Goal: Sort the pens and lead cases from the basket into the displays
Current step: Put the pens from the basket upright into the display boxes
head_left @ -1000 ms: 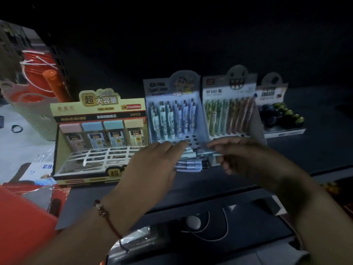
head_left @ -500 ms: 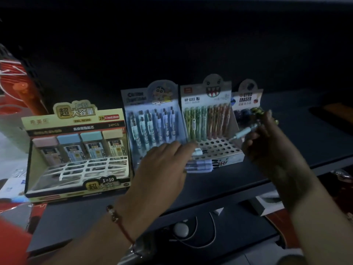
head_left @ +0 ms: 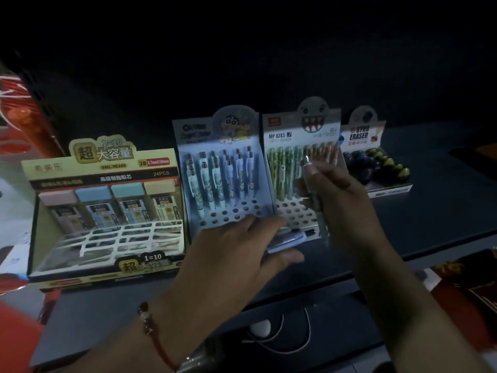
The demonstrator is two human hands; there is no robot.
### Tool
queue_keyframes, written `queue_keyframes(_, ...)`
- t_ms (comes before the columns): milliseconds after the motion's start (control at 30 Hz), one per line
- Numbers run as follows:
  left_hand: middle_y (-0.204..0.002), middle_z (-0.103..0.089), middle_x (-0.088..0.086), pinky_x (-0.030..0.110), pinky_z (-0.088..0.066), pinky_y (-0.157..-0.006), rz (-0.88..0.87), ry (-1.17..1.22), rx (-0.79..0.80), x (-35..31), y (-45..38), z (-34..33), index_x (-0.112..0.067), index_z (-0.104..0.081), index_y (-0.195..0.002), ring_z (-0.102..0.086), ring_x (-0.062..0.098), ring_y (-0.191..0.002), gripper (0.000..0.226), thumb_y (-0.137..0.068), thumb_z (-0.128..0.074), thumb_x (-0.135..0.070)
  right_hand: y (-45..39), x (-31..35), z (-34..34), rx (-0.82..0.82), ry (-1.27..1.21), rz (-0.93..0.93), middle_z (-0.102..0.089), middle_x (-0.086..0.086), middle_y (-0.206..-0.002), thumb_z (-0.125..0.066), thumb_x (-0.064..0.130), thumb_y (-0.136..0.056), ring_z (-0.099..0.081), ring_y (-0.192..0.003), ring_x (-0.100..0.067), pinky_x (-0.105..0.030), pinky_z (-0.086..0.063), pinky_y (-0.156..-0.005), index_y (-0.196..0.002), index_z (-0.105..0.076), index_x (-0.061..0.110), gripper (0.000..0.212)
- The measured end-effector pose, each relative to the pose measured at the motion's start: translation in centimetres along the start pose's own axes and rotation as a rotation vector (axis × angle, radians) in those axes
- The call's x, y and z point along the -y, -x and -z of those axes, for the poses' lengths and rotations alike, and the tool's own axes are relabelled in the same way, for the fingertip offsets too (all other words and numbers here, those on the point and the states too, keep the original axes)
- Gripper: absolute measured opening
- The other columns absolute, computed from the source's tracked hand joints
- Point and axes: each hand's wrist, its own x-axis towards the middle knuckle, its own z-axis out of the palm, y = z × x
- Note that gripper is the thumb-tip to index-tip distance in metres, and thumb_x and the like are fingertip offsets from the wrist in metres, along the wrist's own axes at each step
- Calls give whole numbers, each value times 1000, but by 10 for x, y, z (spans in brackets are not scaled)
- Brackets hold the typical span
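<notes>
Three displays stand in a row on the dark shelf: a yellow lead-case display [head_left: 102,168] at left, a blue cartoon pen display [head_left: 215,130] in the middle and a green monster pen display [head_left: 285,133] to its right. My right hand [head_left: 341,200] holds a greenish pen [head_left: 318,208] nearly upright in front of the green display's hole tray. My left hand [head_left: 236,254] holds a bunch of pale blue pens [head_left: 289,242] lying sideways in front of the blue display; its fingers reach over them.
An eraser display [head_left: 376,168] with dark round erasers stands at far right. Red items and a basket edge [head_left: 24,114] sit at far left. Below the shelf edge lies a white cable with a round white object [head_left: 259,328].
My right hand swung the pen from a slanted hold at the right to upright in front of the green display. The left hand kept its place with the blue pens.
</notes>
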Motion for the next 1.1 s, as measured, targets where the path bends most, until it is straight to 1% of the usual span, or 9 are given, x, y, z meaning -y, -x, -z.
queue_keyframes(133,-87,-67,-12,27,-51,-52,-58,-9,-22,-1,2,4,-31,-62,-117,-64,10,-70,55,-94,-28,-68,-2,-4,-19,133,-34,54,-76,-3,-99,-51,27,-102,-70,-94,-19,-34,-57,-83,-97,-64,12,20)
queue_keyframes(233,-84,-66,-11,24,-47,-50,-102,-75,4,9,6,6,-29,-63,-116,-63,10,-67,49,-93,-33,-60,-5,-7,-33,179,39,138,-73,-4,-95,-55,25,-101,-69,-88,-14,-21,-54,-72,-96,-61,13,15)
queue_keyframes(333,-81,-63,-12,20,-40,-51,-129,-115,31,23,9,9,-29,-64,-114,-60,8,-64,47,-94,-33,-58,-11,-15,-47,217,6,166,-67,3,-83,-65,20,-94,-66,-81,-13,-21,-53,-72,-90,-64,19,5)
queue_keyframes(400,-82,-64,-12,19,-40,-53,-131,-116,29,30,11,12,-28,-64,-112,-60,8,-66,46,-95,-33,-58,-15,-19,-56,215,-22,169,-67,6,-81,-68,17,-91,-67,-80,-16,-22,-54,-74,-86,-65,24,9)
queue_keyframes(533,-88,-66,-12,19,-41,-56,-116,-81,36,36,13,14,-29,-62,-114,-61,8,-71,45,-96,-33,-59,-19,-27,-74,238,2,189,-70,8,-84,-66,16,-92,-69,-83,-10,-24,-56,-80,-92,-63,24,8)
queue_keyframes(667,-83,-66,-11,21,-42,-51,-80,-47,41,41,11,12,-29,-64,-110,-58,8,-64,47,-96,-32,-60,-25,-36,-87,270,84,215,-72,20,-86,-67,15,-93,-69,-91,-2,-30,-57,-84,-96,-62,32,18)
queue_keyframes(800,-81,-66,-12,26,-46,-48,-70,-25,35,44,10,12,-31,-64,-108,-57,8,-62,45,-96,-33,-61,-31,-40,-91,207,120,213,-73,8,-92,-70,15,-92,-71,-92,-10,-37,-58,-85,-103,-66,22,14)
queue_keyframes(933,-80,-66,-13,23,-46,-49,-84,-50,55,45,11,11,-33,-64,-108,-57,6,-61,45,-95,-32,-61,-33,-38,-90,190,149,252,-72,9,-93,-69,20,-93,-69,-93,-5,-20,-53,-82,-106,-64,25,15)
queue_keyframes(1100,-79,-66,-11,28,-49,-49,-57,-59,104,53,15,8,-32,-64,-103,-58,9,-61,46,-94,-29,-61,-31,-34,-96,212,265,342,-71,7,-97,-67,23,-96,-67,-93,-3,-19,-53,-83,-108,-65,25,12)
